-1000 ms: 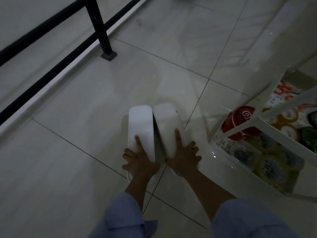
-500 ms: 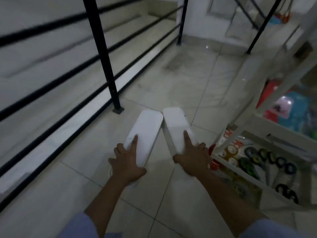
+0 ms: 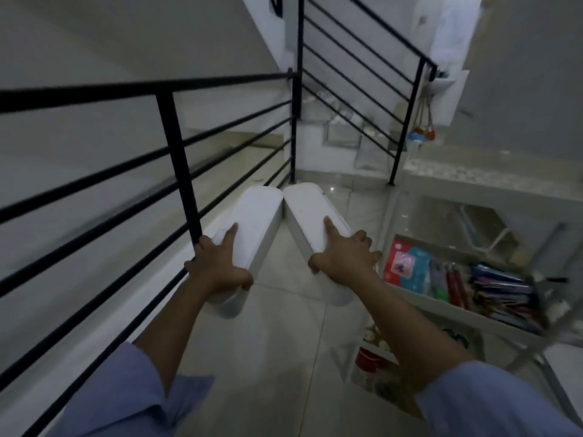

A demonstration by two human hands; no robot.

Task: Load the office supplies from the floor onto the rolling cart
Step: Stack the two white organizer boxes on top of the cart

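- Presently, left hand (image 3: 217, 266) grips left white box (image 3: 255, 212) at its near end; right hand (image 3: 344, 260) grips right white box (image 3: 310, 209) likewise.
- Box undersides hidden; rolling cart (image 3: 457, 310) contents blurred.

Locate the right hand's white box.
Head view, centre: that white box, gripped by the right hand, between the left hand's twin box and the rolling cart.

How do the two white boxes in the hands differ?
The left white box, in the left hand, is beside the black railing; the right white box, in the right hand, is nearer the cart. The left one slants rightward, the right one leftward. Both are long and round-ended.
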